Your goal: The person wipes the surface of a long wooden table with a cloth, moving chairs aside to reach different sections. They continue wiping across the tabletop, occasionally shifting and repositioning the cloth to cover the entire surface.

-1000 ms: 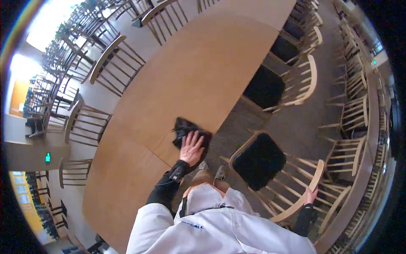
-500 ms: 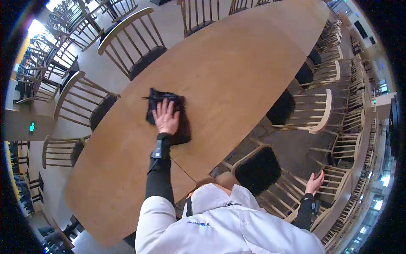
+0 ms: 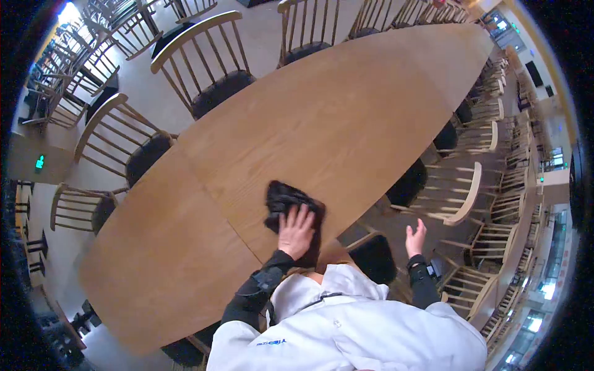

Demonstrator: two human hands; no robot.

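A dark, crumpled cloth (image 3: 286,196) lies on the long wooden table (image 3: 346,117), close to the edge nearest my body. My left hand (image 3: 296,234) presses down on it from above, palm flat and fingers apart; part of the cloth is hidden under the hand. Off to the right, past the table edge, my right hand (image 3: 416,238) is raised in the air near the chairs. Its fingers are loosely apart with nothing in them.
Wooden chairs with dark seats line both long sides, such as one chair (image 3: 223,86) across the table and another chair (image 3: 445,198) at right. A seat (image 3: 373,258) stands close by my body. A seam crosses the tabletop.
My left hand has drawn the cloth across the tabletop toward my body and to the right. My right hand has moved up and leftward. The view has shifted slightly.
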